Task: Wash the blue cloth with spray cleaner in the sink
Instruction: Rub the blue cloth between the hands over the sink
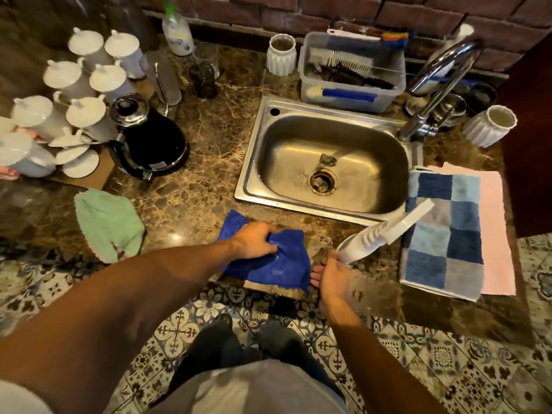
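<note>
Right hand (334, 276) half-curled by bottle (385, 231), grasp unclear; left hand (254, 240) bunching cloth (268, 261) at counter edge, ready for sink (331, 162).

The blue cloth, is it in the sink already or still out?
Out: the blue cloth lies on the countertop under the left hand.

Dark brick wall (328, 13), brown marble counter (203, 186), patterned floor tiles (448, 363), dim warm light.
</note>
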